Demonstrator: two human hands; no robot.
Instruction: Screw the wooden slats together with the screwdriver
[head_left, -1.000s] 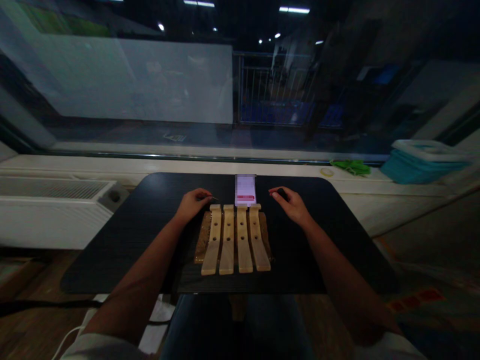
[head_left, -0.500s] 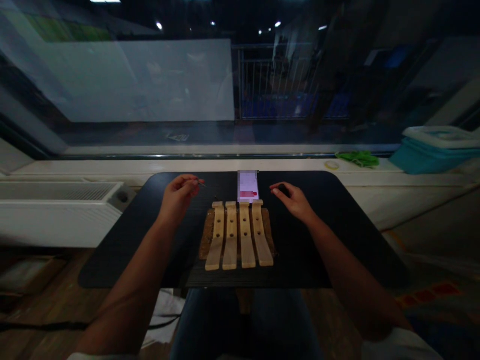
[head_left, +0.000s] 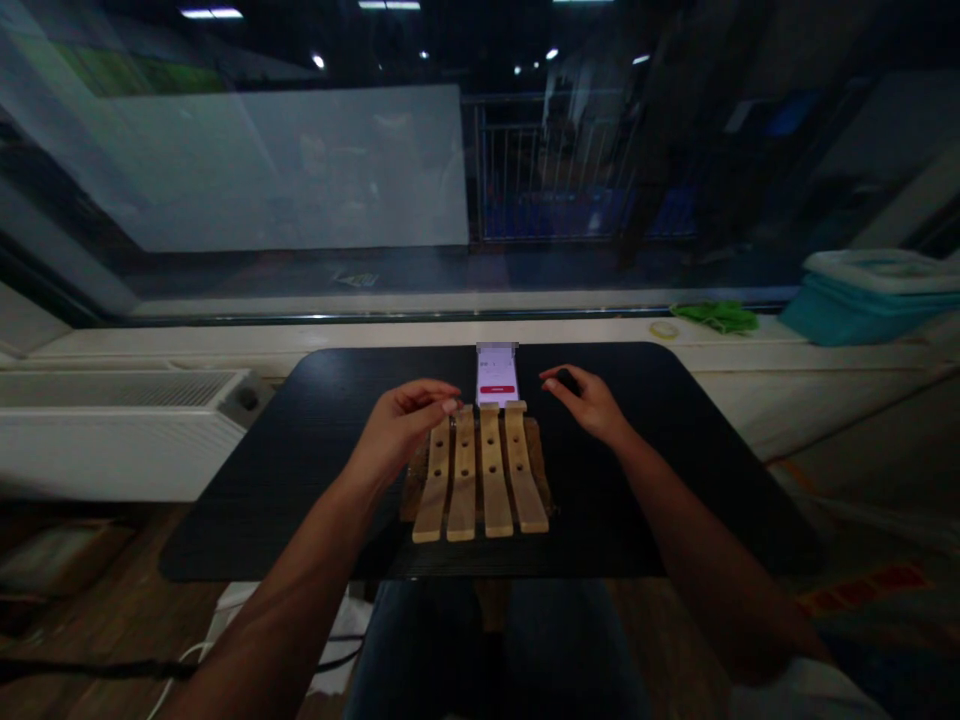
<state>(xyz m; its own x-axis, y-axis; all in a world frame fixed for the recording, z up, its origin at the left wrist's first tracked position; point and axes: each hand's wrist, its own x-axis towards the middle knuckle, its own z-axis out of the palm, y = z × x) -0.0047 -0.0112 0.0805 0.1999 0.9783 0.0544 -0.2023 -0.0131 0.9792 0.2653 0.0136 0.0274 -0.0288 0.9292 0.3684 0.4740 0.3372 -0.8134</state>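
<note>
Several pale, curved wooden pieces [head_left: 497, 500] lie side by side on a brown board [head_left: 546, 470], each with two dark holes. My left hand [head_left: 409, 420] is over the far end of the leftmost piece, thumb and fingers pinched together. Anything between its fingertips is too small to make out; the top of that piece is hidden behind the hand. Off to the right of the board, my right hand [head_left: 592, 400] is closed around a black, rounded handle [head_left: 568, 381]. The rest of that tool is hidden.
A lit phone [head_left: 496, 372] stands just beyond the wooden pieces on the black table [head_left: 300, 480]. On the windowsill are a tape roll [head_left: 664, 330], a green cloth [head_left: 718, 317] and a teal box [head_left: 862, 305]. A radiator [head_left: 127, 430] is at the left.
My left hand has moved right and nearer, from beside the board to above the leftmost wooden piece. The thin metal piece seen at its fingertips earlier no longer shows clearly. My right hand stays put.
</note>
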